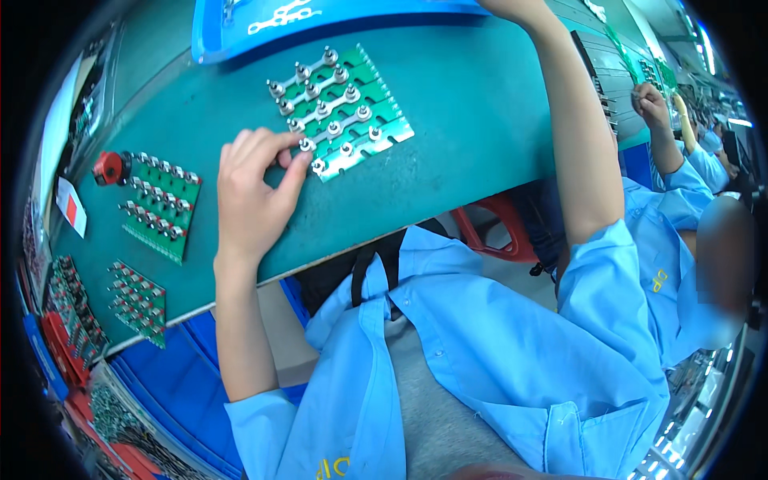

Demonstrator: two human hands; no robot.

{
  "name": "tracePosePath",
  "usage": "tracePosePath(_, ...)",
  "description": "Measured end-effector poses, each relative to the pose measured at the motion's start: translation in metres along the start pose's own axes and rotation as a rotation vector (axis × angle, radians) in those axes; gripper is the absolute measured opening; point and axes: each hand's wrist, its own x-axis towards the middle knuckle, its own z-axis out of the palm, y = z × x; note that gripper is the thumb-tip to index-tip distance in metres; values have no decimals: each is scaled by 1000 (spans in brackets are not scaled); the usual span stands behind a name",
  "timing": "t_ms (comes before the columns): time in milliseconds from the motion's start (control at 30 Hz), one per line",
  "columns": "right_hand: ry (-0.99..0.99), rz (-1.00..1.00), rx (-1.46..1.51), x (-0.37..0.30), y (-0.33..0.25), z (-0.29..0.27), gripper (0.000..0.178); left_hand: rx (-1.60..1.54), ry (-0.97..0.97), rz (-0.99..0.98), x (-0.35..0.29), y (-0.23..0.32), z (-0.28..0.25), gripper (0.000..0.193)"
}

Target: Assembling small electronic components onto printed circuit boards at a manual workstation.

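Observation:
A green circuit board (392, 132) lies in front of me, carrying rows of round metal posts. Flat dumbbell-shaped metal links (349, 126) join several of these posts. My left hand (260, 188) is at the board's near left corner. Its thumb and forefinger pinch a round metal post (306, 145) there. My right hand (512, 6) reaches over the right end of a blue tray (352, 19) at the far edge of the table. The picture's top edge cuts off its fingers. Loose metal links (282, 18) lie in the tray.
Left of me lie more populated green boards (164, 204), (138, 302), and a red and black round object (110, 169). A red-marked white label (70, 206) is near them. Blue bins (180, 384) stand below the table edge. A co-worker (672, 216) is at the right, beyond a red stool (496, 232).

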Motion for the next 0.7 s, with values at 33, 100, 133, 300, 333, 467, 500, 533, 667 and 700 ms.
tracePosePath(33, -98, 71, -82, 8, 9, 13, 28, 11, 0, -32, -8, -2, -2, 16)
tracePosePath(100, -145, 53, -92, 18, 21, 26, 28, 9, 5, -60, -15, -1, -7, 17)
tracePosePath(133, -199, 44, -117, 22, 26, 24, 29, 7, 5, -35, -13, 4, -11, 17)
tracePosePath(300, -312, 23, -129, 37, 39, 32, 29, -47, 50, -97, -17, 9, -24, 14)
tracePosePath(333, -315, 21, -111, 40, 40, 35, 29, -73, 67, -108, -19, 9, -26, 14)
tracePosePath(467, -333, -2, -38, 46, 47, 43, 28, -117, 80, -93, -21, 11, -25, 13)
tracePosePath(500, -339, -10, -19, 48, 48, 45, 28, -126, 79, -84, -21, 12, -25, 13)
tracePosePath(533, -346, -20, 0, 49, 50, 47, 28, -134, 79, -76, -21, 12, -24, 13)
tracePosePath(667, -394, -66, 86, 52, 52, 52, 27, -148, 88, -81, -25, 10, -25, 13)
tracePosePath(700, -407, -78, 107, 54, 52, 54, 27, -152, 90, -83, -26, 10, -25, 13)
